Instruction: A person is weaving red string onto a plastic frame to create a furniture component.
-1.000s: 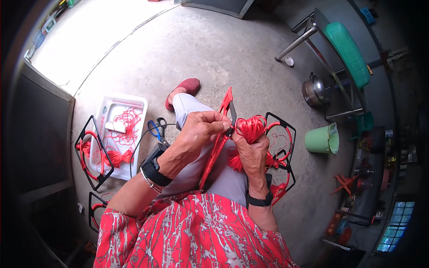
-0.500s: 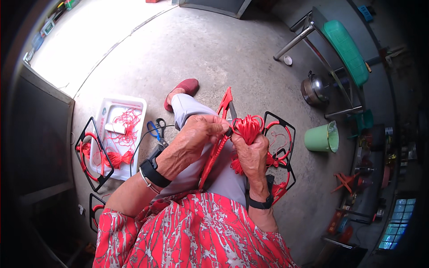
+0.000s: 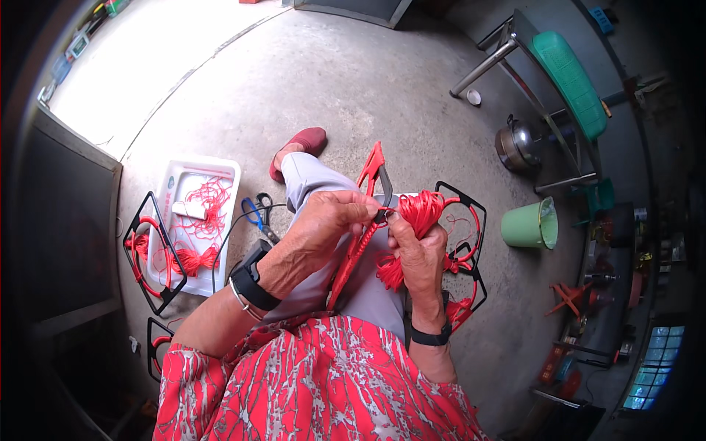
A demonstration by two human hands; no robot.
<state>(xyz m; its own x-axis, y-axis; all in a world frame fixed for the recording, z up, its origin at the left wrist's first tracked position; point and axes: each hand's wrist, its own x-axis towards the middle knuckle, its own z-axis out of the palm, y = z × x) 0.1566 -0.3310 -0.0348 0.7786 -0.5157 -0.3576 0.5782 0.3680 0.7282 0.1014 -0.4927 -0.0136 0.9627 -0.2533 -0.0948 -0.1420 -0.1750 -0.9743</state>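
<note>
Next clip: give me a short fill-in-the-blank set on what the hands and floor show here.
1. The right hand grips a bundle of ____ thread.
2. The left hand pinches at the frame with a ____ watch on its wrist.
3. The scissors on the floor have ____ handles.
4. The bucket right of the person is ____.

Missing words: red; black; blue; green

Centre frame, both hands meet over the lap: left hand [image 3: 327, 224] left of the thread bundle [image 3: 421, 213], right hand [image 3: 419, 253] just under it. Left of the knee, scissors [image 3: 257, 213] lie on the floor beside a tray [image 3: 176, 184] with thread in it. Right of frame, a bucket [image 3: 528, 225]; above it, a pot [image 3: 515, 145] under the bench [image 3: 568, 77].
</note>
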